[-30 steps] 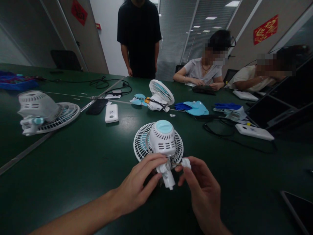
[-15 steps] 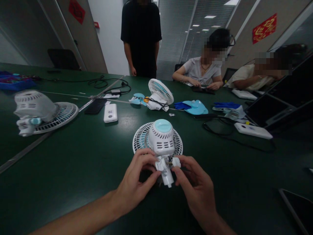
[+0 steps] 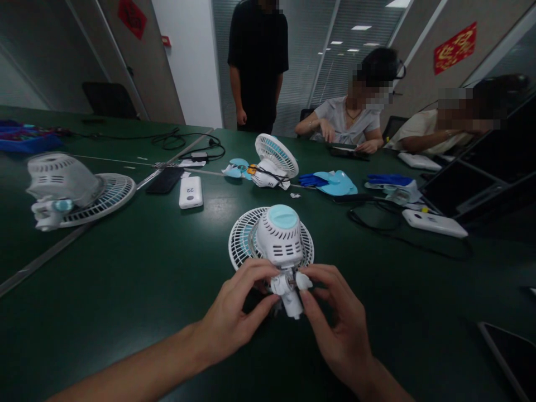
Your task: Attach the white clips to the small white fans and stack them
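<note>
A white fan head (image 3: 280,240) with a pale blue rear cap lies grille-down on the dark green table in front of me. Its neck joint (image 3: 292,301) points toward me. My left hand (image 3: 238,304) grips the left side of that joint between thumb and fingers. On the right side, a white wing-shaped knob (image 3: 304,281) sits on a metal screw, pinched by the thumb and index finger of my right hand (image 3: 339,312). The knob is now close against the joint; whether it touches is too small to tell.
Another fan head (image 3: 62,187) lies at the left. Beyond mine stand a small fan (image 3: 274,162), blue fan blades (image 3: 335,183) and a white power bank (image 3: 191,192). A black cable (image 3: 377,215) runs at the right; a dark tablet (image 3: 508,357) lies near right. Several people are across the table.
The knob has moved inward and turned, so less of the screw shows. Both hands and the fan joint have shifted slightly right. The standing person has moved right.
</note>
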Tool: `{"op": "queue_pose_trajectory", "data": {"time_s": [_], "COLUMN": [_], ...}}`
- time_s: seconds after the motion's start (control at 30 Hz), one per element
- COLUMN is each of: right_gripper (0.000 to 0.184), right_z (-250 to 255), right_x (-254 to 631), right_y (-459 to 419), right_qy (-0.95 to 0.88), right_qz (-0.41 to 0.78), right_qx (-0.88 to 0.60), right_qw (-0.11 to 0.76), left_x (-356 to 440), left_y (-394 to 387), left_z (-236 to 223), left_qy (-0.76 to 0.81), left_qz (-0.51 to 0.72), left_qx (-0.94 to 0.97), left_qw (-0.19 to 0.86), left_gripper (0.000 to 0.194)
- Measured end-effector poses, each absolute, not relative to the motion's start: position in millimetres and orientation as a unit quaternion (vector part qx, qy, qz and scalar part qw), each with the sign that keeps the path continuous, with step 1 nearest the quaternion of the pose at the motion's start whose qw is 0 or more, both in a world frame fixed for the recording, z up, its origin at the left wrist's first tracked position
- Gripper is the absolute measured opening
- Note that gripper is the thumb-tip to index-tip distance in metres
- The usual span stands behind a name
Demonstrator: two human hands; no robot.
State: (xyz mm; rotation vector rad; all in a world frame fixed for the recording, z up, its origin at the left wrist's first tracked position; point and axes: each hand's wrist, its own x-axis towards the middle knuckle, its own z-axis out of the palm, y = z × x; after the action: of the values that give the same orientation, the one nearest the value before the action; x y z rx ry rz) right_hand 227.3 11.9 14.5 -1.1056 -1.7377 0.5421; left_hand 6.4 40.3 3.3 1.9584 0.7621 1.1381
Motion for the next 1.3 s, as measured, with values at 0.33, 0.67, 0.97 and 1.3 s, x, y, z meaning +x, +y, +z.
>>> {"op": "queue_pose_trajectory", "data": {"time_s": [0.33, 0.67, 0.97, 1.3], "right_gripper": [0.028, 0.030, 0.024, 0.027], "right_z": [12.5, 16.6, 13.3, 10.5], "right_x": [221.5, 221.5, 219.6, 234.9], "right_y": [17.4, 16.5, 22.0, 13.8], "right_qy": [-0.723, -0.706, -0.658, -0.699], "right_qz": [0.235, 0.268, 0.297, 0.307], "right_qx": [-0.474, -0.474, -0.520, -0.426], "right_qw": [0.443, 0.453, 0.457, 0.486], "left_x": [3.7, 3.9, 3.5, 2.7], "left_y": [39.9, 39.6, 39.3, 40.3], "left_z": [0.9, 2.3, 2.8, 3.1], "left_qy": [0.292, 0.291, 0.282, 0.284], "left_qz": [0.449, 0.447, 0.435, 0.438], "left_qx": [0.762, 0.766, 0.775, 0.773], "left_qw": [0.364, 0.358, 0.360, 0.360], "left_gripper": [0.038, 0.038, 0.040, 0.040]}}
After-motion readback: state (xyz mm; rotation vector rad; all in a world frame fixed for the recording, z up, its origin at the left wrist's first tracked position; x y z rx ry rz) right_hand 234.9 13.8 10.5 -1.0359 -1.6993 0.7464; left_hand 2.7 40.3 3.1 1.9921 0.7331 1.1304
